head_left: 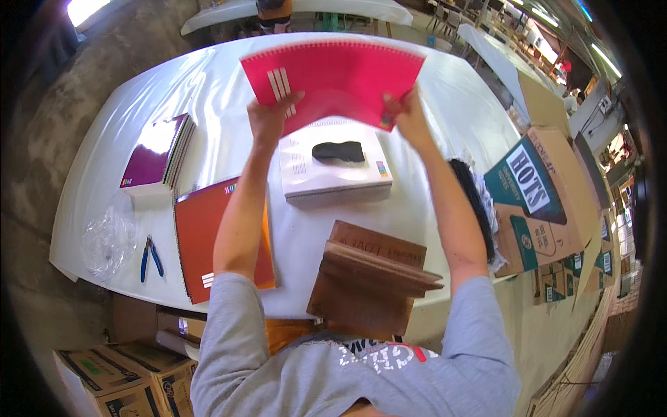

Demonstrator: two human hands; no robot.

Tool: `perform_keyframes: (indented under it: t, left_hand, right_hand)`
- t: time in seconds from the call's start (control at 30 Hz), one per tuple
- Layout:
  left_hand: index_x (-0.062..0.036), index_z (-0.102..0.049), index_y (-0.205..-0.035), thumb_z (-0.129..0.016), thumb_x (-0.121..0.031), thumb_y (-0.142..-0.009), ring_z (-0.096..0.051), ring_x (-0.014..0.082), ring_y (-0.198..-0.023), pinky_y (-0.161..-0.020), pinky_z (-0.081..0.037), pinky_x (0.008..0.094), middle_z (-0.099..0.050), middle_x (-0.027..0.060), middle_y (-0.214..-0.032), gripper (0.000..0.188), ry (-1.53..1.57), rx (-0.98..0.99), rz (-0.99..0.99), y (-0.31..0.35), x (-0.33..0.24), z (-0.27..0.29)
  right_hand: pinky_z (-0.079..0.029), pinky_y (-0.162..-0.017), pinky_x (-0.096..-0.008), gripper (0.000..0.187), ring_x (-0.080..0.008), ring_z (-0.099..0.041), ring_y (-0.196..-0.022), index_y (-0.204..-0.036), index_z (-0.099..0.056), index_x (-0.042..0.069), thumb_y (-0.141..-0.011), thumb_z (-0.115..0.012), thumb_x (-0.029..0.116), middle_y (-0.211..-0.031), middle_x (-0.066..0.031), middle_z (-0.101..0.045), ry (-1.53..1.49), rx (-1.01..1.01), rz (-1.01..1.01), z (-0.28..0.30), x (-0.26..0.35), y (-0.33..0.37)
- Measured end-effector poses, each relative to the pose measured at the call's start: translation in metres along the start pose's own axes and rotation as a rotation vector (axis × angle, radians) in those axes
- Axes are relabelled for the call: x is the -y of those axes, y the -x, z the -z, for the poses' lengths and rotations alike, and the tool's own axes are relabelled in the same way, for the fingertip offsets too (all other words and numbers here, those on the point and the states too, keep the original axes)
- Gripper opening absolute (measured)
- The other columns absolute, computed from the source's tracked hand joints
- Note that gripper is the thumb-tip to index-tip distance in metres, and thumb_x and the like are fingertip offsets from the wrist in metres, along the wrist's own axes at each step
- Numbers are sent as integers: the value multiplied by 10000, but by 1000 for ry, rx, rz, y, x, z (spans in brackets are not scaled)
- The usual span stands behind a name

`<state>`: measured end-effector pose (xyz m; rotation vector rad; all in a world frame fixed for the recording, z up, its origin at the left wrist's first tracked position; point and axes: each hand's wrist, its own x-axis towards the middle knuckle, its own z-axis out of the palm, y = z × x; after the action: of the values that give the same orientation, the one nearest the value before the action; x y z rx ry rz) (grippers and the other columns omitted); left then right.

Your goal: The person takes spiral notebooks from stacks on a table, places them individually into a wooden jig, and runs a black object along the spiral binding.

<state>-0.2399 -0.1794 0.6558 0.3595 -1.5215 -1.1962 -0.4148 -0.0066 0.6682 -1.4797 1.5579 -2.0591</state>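
A pink spiral-bound notebook [333, 80] is held up and bowed between my two hands, its wire spine along the far edge. My left hand [269, 119] grips its lower left corner, thumb on the cover. At the lower right corner, my right hand [410, 118] pinches it. Beneath stands a stack of white-covered notebooks [337, 191] with a black cloth-like piece [338, 151] lying on top. Nearer me is a brown wooden stand [375, 274] with a raised ledge. An orange spiral notebook [208, 243] lies partly behind my left forearm.
At the left are a stack of purple notebooks [156, 156], crumpled clear plastic [109, 243] and blue-handled pliers [151, 258]. An open cardboard box [535, 208] stands at the right beside a black bristly thing [472, 208]. More cartons [132, 375] sit at the lower left. A person [274, 14] is beyond the table.
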Motion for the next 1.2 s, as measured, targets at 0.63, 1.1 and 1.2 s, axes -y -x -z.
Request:
perform_keyframes:
  t: [0.63, 1.1, 1.2]
  left_hand:
    - [-29, -660, -886, -777, -40, -656, -578, 79, -752, -681, -486, 257, -656, 6, -820, 259, 103, 786, 435, 174, -2, -2]
    - [-19, -600, -1000, -623, 49, -750, -631, 173, -804, -677, -502, 338, -662, 125, -880, 260, -154, 968, 322, 152, 5, 43]
    - [12, -494, -1074, -608, 48, -797, -621, 159, -774, -652, -507, 291, -642, 101, -886, 302, -130, 914, 211, 139, -32, 61]
  right_hand:
    - [-431, -878, -300, 610, -167, -536, -1031, -1270, -314, 69, -781, -677, 39, -1130, -81, -546, 308, -312, -211, 51, 45, 279]
    - [-424, -660, -220, 464, -87, -508, -819, -1195, -370, 52, -806, -614, -14, -1014, -37, -551, 181, -190, -464, 53, 92, 212]
    - [-383, -513, -201, 411, -58, -461, -648, -1150, -378, 40, -817, -619, 35, -941, -38, -564, 204, -88, -187, 39, 134, 177]
